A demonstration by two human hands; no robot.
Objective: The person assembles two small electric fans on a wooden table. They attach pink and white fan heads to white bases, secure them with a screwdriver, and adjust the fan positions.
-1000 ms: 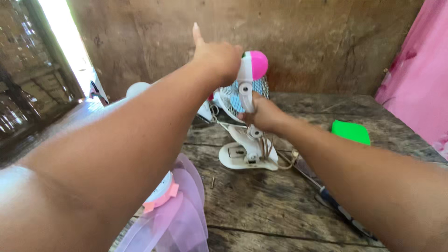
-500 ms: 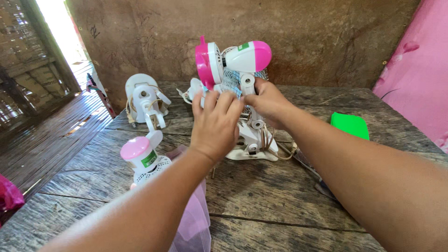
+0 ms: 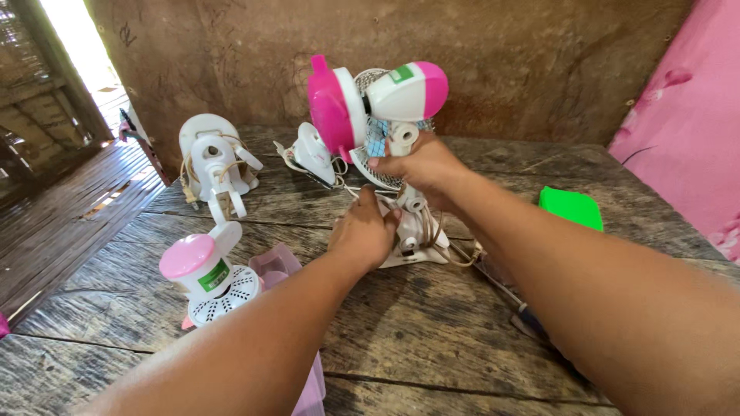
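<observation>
- Pink and white plastic make up the small desk fan (image 3: 385,115) standing upright just above the middle of the frame, its motor housing white with a pink rear cap and a green patch, its round pink-rimmed guard turned toward the left.
- Your right hand (image 3: 422,166) closes around the fan's white neck just under the motor housing, fingers curled over the stem and pinching it.
- Your left hand (image 3: 362,231) sits lower, at the middle of the frame, resting against the fan's white base (image 3: 416,239) with the fingers bent over its left edge; from this angle you cannot tell how firmly they press.
- A thin cord loops around the base, between your two hands and off to the right.
- The fan stands on a weathered grey wooden table (image 3: 432,339) that fills the lower half of the frame.
- At lower left lies a second fan part (image 3: 204,273): a white perforated round body with a pale pink cap and a green label, just beside your left forearm.
- Beside it, a translucent pink plastic piece (image 3: 277,266) pokes out from behind your forearm.
- At upper left stands a white fan base with a cord (image 3: 212,162), well apart from your hands.
- Between that and the held fan lies a white rounded housing (image 3: 312,154).
- A flat bright green object (image 3: 570,206) rests at right of centre.
- Pink flowered cloth (image 3: 686,131) hangs at the right edge.
- A dark-handled tool (image 3: 520,308) lies under your right forearm, mostly hidden.
</observation>
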